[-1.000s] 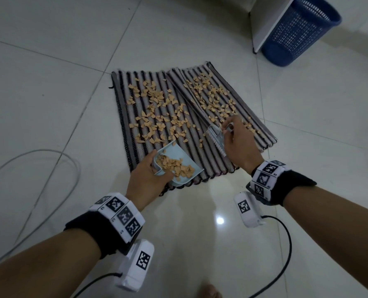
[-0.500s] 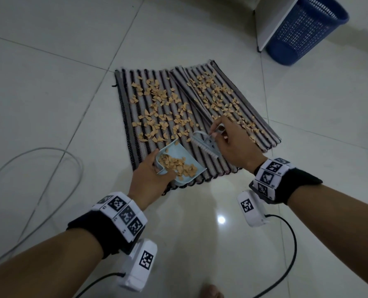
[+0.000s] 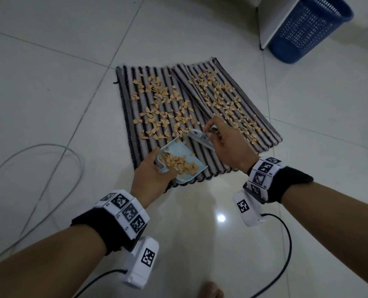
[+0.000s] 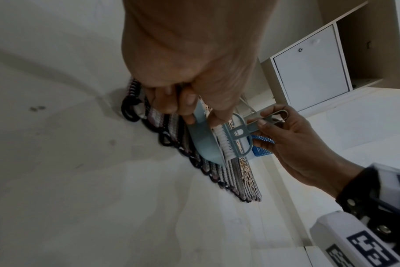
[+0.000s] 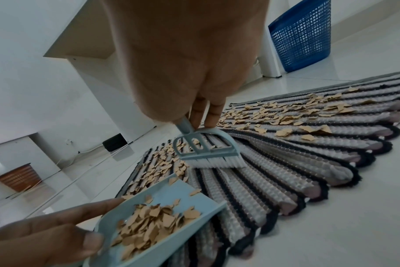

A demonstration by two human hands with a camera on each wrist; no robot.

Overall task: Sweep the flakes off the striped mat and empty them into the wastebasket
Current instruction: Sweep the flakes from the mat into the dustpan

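A striped mat (image 3: 254,134) (image 5: 286,171) lies on the tiled floor, strewn with tan flakes (image 3: 157,97) (image 5: 274,115). My left hand (image 3: 150,177) (image 4: 189,101) grips a light blue dustpan (image 3: 178,151) (image 5: 167,196) (image 4: 206,144) at the mat's near edge; a pile of flakes (image 3: 178,163) lies in it. My right hand (image 3: 226,143) (image 5: 201,112) pinches the handle of a small blue brush (image 3: 200,138) (image 5: 206,151) (image 4: 235,137), whose white bristles sit just beyond the pan's lip. The blue wastebasket (image 3: 307,29) (image 5: 301,36) stands at the far right.
A white cabinet (image 3: 273,20) (image 4: 313,68) stands beside the wastebasket. A grey cable (image 3: 39,164) loops over the floor at the left. Black cords (image 3: 284,254) trail from the wrist units. A bare toe (image 3: 211,289) shows at the bottom edge.
My right hand has carried the brush leftward across the mat toward the dustpan's lip. The left hand and dustpan have stayed about where they were.
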